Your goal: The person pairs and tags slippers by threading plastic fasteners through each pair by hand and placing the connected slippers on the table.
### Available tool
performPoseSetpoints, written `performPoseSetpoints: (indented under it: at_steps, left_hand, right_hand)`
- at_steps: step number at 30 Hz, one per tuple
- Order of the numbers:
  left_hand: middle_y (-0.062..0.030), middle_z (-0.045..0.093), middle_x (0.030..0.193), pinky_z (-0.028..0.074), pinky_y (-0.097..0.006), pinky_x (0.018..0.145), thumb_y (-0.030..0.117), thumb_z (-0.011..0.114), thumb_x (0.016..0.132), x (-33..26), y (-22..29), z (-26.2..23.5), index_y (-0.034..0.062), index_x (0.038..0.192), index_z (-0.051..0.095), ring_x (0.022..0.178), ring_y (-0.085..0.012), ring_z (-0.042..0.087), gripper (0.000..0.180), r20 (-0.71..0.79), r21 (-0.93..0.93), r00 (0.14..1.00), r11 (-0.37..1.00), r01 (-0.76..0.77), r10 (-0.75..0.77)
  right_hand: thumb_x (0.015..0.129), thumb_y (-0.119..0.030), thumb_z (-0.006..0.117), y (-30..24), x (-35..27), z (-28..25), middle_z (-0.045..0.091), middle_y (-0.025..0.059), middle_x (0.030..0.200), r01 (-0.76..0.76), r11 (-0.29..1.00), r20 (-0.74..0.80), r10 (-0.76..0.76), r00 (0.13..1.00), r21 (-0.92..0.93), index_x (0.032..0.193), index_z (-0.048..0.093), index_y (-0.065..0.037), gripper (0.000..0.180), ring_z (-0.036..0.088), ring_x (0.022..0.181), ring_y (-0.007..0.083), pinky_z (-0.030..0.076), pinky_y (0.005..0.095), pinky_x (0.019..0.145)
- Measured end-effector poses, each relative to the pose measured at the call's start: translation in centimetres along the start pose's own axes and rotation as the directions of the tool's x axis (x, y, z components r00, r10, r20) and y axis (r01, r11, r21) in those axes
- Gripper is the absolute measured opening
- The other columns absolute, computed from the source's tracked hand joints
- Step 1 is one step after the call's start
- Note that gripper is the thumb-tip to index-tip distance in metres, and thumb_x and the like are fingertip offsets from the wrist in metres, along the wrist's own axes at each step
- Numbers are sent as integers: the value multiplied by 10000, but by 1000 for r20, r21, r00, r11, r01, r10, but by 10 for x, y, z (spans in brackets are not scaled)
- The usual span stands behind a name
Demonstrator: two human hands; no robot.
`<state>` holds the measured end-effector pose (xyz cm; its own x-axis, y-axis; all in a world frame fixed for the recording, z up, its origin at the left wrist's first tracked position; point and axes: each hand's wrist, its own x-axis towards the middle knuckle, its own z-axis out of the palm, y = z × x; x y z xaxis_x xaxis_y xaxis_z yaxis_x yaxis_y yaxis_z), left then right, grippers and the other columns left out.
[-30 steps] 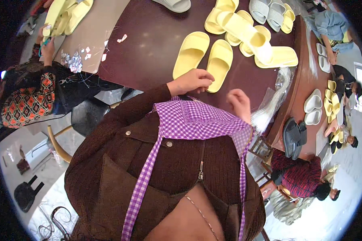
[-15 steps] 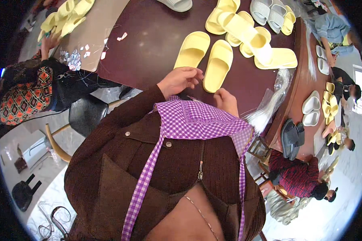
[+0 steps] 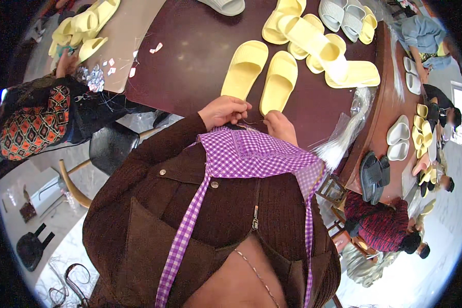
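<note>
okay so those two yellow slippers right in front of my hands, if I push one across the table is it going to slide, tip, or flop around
The slippers lie flat on broad soles, so tipping or rolling seems unlikely. They look like thick moulded foam, probably light for their size and bendy rather than floppy. On the smooth dark table, a push would likely slide one, perhaps turning it if off-centre.

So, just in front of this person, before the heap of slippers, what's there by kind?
Pale yellow foam slippers, lying flat side by side: 2
Bare hands, left hand and right hand: 2
Purple checked cloth apron: 1
Total: 5
</note>
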<state>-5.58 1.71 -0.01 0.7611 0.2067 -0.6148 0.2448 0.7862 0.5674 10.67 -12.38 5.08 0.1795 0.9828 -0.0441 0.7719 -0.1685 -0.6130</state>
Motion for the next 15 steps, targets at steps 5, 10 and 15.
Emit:
performPoseSetpoints:
  at_steps: [5,10,15]
  left_hand:
    - [-63,587,739,423,-212,478,125,527,874,9,-2,-1,-65,1019,559,580,-102,525,241,-28,125,1000,992,12,-9]
    - [-109,595,837,477,-248,596,115,527,875,39,4,9,-98,1051,530,687,-147,563,276,5,155,999,987,-37,37]
    - [-167,579,982,513,-337,790,87,526,869,81,-10,18,-116,1038,519,879,-237,596,264,-47,-206,996,975,-85,76]
  right_hand:
    - [769,-60,541,28,16,10,536,141,831,131,986,21,-129,991,-102,845,521,-28,85,558,791,332,466,412,668]
    - [758,-32,512,64,60,7,554,146,856,194,942,106,-171,980,-276,845,532,-27,89,568,805,322,466,403,680]
    - [739,-31,500,83,84,11,571,130,893,211,918,-28,-234,972,-337,876,549,-41,145,575,829,296,482,375,686]
